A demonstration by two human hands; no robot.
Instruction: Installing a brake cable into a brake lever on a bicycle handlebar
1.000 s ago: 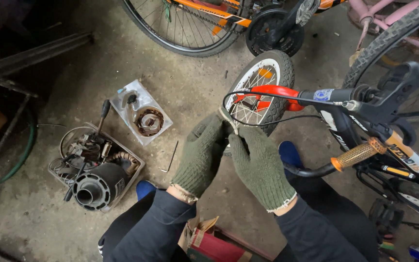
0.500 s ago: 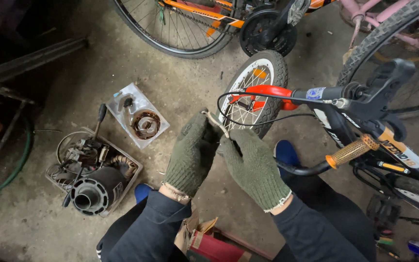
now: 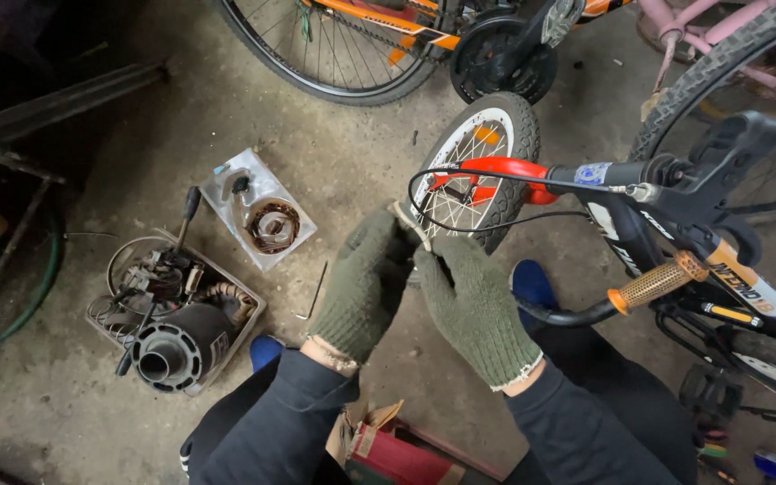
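Both my hands wear dark green knit gloves and meet in the middle of the view. My left hand (image 3: 365,286) and my right hand (image 3: 476,305) pinch a small pale object (image 3: 409,224) between their fingertips; what it is I cannot tell. Just beyond them a black brake cable (image 3: 460,174) loops in front of a small bicycle's front wheel (image 3: 485,166) with a white rim. The bike's black handlebar with an orange grip (image 3: 653,285) lies to the right of my right hand.
A tray (image 3: 242,296) with a black motor housing and wire scraps sits on the concrete at left. A clear lid (image 3: 258,211) holds a copper winding. An allen key (image 3: 314,292) lies nearby. An orange bicycle (image 3: 361,36) stands at the top, a cardboard box (image 3: 388,445) between my knees.
The view has shifted slightly. My hands stay together on the small pale object, fingers working it just in front of the wheel.
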